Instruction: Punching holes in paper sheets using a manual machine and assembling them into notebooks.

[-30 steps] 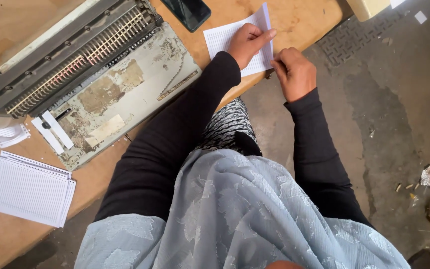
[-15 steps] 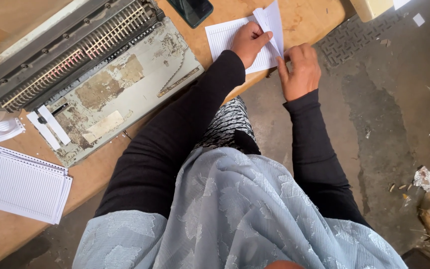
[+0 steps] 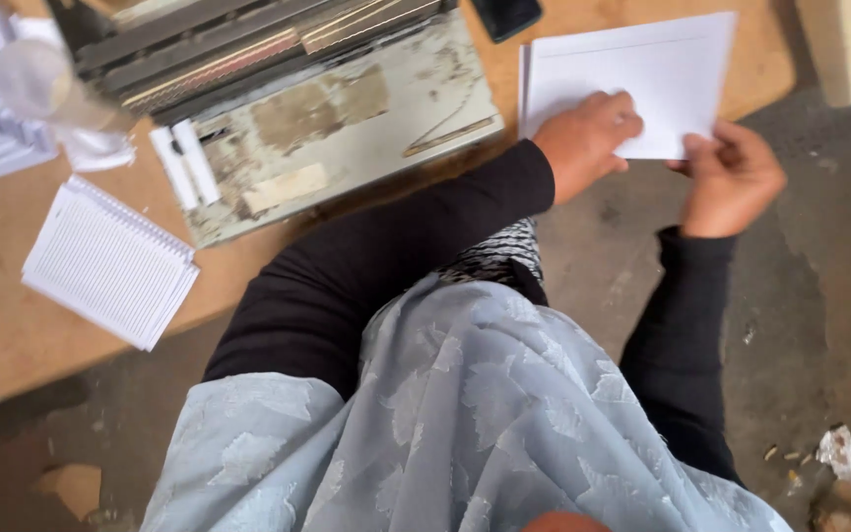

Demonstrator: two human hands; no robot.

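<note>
At the far right edge of a worn plywood bench (image 3: pixel 12 325) over stained concrete floor (image 3: pixel 819 325), left hand (image 3: pixel 583 143) presses flat on a white paper stack (image 3: pixel 642 74), right hand (image 3: pixel 731 177) pinching its near corner, battered binding machine (image 3: pixel 327 118) and spiral notepad (image 3: pixel 110 261) lying left.

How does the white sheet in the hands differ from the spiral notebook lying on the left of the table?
The white sheet looks plain and thin; the spiral notebook is a thick ruled block with a coil along one edge. The sheet is touched by the left hand and right hand at the table's edge; the notebook lies untouched, left of the binding machine. Both are white, rectangular and rest on the wooden table.
</note>
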